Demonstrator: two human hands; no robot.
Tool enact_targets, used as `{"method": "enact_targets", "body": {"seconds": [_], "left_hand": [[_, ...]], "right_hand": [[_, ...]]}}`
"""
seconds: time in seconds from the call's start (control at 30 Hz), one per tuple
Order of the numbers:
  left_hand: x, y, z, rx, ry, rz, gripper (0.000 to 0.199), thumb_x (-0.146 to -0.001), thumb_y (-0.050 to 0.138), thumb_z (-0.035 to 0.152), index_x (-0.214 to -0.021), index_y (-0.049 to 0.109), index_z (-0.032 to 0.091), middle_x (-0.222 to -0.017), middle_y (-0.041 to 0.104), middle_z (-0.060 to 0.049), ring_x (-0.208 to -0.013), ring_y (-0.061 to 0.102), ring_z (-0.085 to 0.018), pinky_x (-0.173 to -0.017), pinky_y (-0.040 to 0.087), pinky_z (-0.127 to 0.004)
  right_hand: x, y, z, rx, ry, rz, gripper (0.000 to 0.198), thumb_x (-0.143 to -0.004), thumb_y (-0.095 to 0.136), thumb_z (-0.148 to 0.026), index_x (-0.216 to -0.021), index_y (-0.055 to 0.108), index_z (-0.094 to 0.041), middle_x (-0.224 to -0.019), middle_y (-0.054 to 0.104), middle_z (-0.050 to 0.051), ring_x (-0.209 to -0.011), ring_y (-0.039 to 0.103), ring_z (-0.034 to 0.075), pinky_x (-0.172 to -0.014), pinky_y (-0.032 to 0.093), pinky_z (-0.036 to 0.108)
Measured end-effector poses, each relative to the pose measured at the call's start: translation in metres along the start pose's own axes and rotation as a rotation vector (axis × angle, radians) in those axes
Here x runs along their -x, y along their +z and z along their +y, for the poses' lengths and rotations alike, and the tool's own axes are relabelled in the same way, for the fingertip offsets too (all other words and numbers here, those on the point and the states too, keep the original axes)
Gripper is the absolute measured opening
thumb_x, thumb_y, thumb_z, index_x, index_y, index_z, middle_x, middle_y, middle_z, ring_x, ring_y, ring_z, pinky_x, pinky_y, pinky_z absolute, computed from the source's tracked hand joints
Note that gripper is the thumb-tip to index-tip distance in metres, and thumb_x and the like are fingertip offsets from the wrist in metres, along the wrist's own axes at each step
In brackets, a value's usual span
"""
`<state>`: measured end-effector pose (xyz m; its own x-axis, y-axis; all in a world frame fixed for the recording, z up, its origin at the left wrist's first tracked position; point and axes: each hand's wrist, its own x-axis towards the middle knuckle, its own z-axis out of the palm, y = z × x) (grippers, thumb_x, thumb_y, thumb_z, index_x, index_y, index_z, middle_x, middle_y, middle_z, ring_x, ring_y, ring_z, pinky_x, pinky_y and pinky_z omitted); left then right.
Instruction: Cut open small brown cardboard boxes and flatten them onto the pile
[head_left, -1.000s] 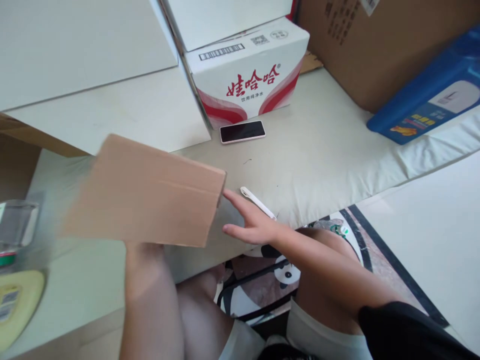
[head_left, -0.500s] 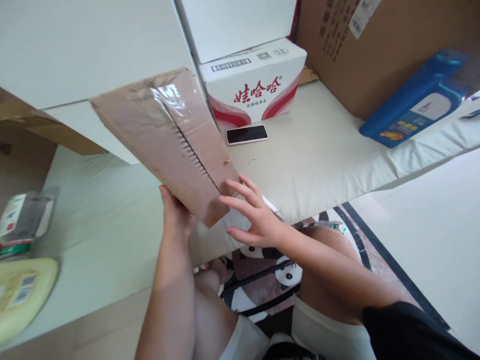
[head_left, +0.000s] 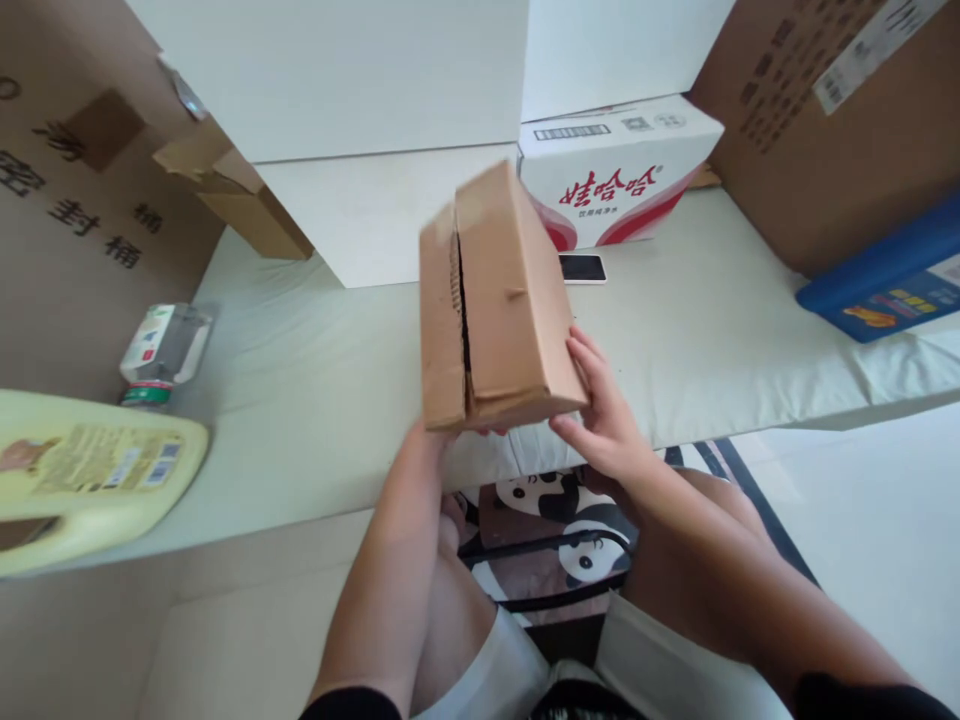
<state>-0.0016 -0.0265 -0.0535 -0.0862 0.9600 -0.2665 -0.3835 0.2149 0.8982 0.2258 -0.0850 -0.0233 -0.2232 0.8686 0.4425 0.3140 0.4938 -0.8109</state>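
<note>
A brown cardboard box (head_left: pixel 491 300) is held up, tilted, above the pale cloth-covered surface. A ragged slit runs along its facing side between two flaps. My left hand (head_left: pixel 433 440) is under the box's lower left corner, gripping from below; most of its fingers are hidden behind the cardboard. On the lower right edge, my right hand (head_left: pixel 604 420) is closed round the corner, thumb at the bottom and fingers along the side. Behind the box lies a phone (head_left: pixel 585 268), partly covered by it.
A white and red carton (head_left: pixel 622 190) stands at the back beside large white boxes (head_left: pixel 360 80). On the left lie a yellow jug (head_left: pixel 97 480) and a clear bottle (head_left: pixel 169 345). A blue bottle (head_left: pixel 892 275) lies at right. Big brown cartons (head_left: pixel 832 130) flank the surface.
The box has turned, its slit now nearly upright and another side showing. My right hand, earlier spread beside the box, now grips its right edge. The view has shifted left.
</note>
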Motion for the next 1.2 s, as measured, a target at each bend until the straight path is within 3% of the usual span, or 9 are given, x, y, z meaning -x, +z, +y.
{"method": "enact_targets", "body": {"seconds": [0.13, 0.33, 0.63, 0.77, 0.9, 0.97, 1.03, 1.1, 1.2], "left_hand": [[-0.002, 0.002, -0.001, 0.021, 0.043, 0.096, 0.049, -0.064, 0.092, 0.032, -0.106, 0.068, 0.025, -0.132, 0.068, -0.006, -0.140, 0.050, -0.031, -0.119, 0.043, -0.049], [0.003, -0.011, 0.035, 0.219, 0.080, 0.088, 0.057, -0.077, 0.059, 0.073, -0.116, 0.061, 0.032, -0.123, 0.065, -0.008, -0.108, 0.068, -0.031, -0.082, 0.061, -0.048], [-0.003, -0.015, 0.042, 0.081, 0.322, 0.323, 0.055, -0.079, 0.053, 0.067, -0.126, 0.055, 0.037, -0.138, 0.059, -0.003, -0.121, 0.062, -0.026, -0.078, 0.057, -0.032], [-0.005, -0.019, 0.049, 0.005, 0.448, 0.277, 0.059, -0.082, 0.049, 0.066, -0.134, 0.050, 0.038, -0.146, 0.056, 0.000, -0.135, 0.055, -0.027, -0.094, 0.055, -0.035], [-0.011, -0.025, 0.054, 0.049, 0.636, 0.447, 0.062, -0.074, 0.057, 0.050, -0.132, 0.048, 0.030, -0.146, 0.053, -0.003, -0.144, 0.046, -0.022, -0.109, 0.046, -0.031], [-0.012, -0.025, 0.057, -0.028, 0.653, 0.519, 0.050, -0.076, 0.050, 0.045, -0.120, 0.053, 0.022, -0.141, 0.057, -0.006, -0.128, 0.057, -0.019, -0.095, 0.051, -0.028], [-0.010, -0.023, 0.059, -0.185, 0.584, 0.617, 0.036, -0.081, 0.040, 0.042, -0.104, 0.055, 0.019, -0.112, 0.067, -0.006, -0.085, 0.064, -0.015, -0.065, 0.046, -0.026], [-0.008, -0.020, 0.060, -0.336, 0.534, 0.757, 0.025, -0.083, 0.035, 0.039, -0.091, 0.049, 0.021, -0.074, 0.061, 0.000, -0.050, 0.043, -0.012, -0.049, 0.026, -0.025], [-0.011, -0.019, 0.057, -0.364, 0.582, 0.763, 0.019, -0.080, 0.037, 0.037, -0.084, 0.047, 0.021, -0.067, 0.056, 0.001, -0.050, 0.041, -0.012, -0.051, 0.021, -0.025]], "right_hand": [[-0.007, 0.006, 0.016, -0.178, 0.186, 0.119, 0.056, -0.094, 0.065, -0.048, -0.146, 0.047, -0.037, -0.169, 0.032, 0.006, -0.154, 0.037, 0.032, -0.125, 0.034, 0.059], [-0.007, 0.017, 0.047, -0.294, 0.411, 0.134, 0.050, -0.090, 0.068, -0.048, -0.135, 0.052, -0.034, -0.157, 0.049, 0.009, -0.144, 0.052, 0.031, -0.118, 0.045, 0.058], [-0.003, 0.024, 0.052, -0.149, 0.271, -0.005, 0.038, -0.095, 0.061, -0.045, -0.128, 0.059, -0.028, -0.148, 0.057, 0.013, -0.136, 0.058, 0.028, -0.109, 0.053, 0.052], [-0.005, 0.023, 0.046, -0.065, 0.196, -0.069, 0.035, -0.095, 0.059, -0.039, -0.128, 0.061, -0.025, -0.142, 0.063, 0.015, -0.133, 0.060, 0.028, -0.106, 0.054, 0.053], [-0.005, 0.024, 0.040, -0.004, 0.148, -0.118, 0.034, -0.096, 0.057, -0.035, -0.128, 0.064, -0.023, -0.142, 0.064, 0.016, -0.132, 0.062, 0.029, -0.109, 0.051, 0.055], [-0.006, 0.024, 0.038, 0.022, 0.141, -0.152, 0.035, -0.096, 0.057, -0.035, -0.128, 0.065, -0.022, -0.143, 0.064, 0.016, -0.132, 0.062, 0.029, -0.111, 0.049, 0.055], [-0.008, 0.025, 0.037, 0.043, 0.140, -0.187, 0.036, -0.096, 0.056, -0.036, -0.128, 0.066, -0.021, -0.144, 0.063, 0.016, -0.132, 0.062, 0.030, -0.111, 0.050, 0.055], [-0.010, 0.025, 0.038, 0.064, 0.127, -0.209, 0.038, -0.097, 0.054, -0.039, -0.127, 0.067, -0.019, -0.144, 0.062, 0.018, -0.133, 0.061, 0.031, -0.112, 0.050, 0.054], [-0.013, 0.026, 0.039, 0.095, 0.099, -0.189, 0.039, -0.097, 0.052, -0.041, -0.124, 0.068, -0.018, -0.140, 0.064, 0.018, -0.133, 0.060, 0.030, -0.113, 0.049, 0.052]]}}
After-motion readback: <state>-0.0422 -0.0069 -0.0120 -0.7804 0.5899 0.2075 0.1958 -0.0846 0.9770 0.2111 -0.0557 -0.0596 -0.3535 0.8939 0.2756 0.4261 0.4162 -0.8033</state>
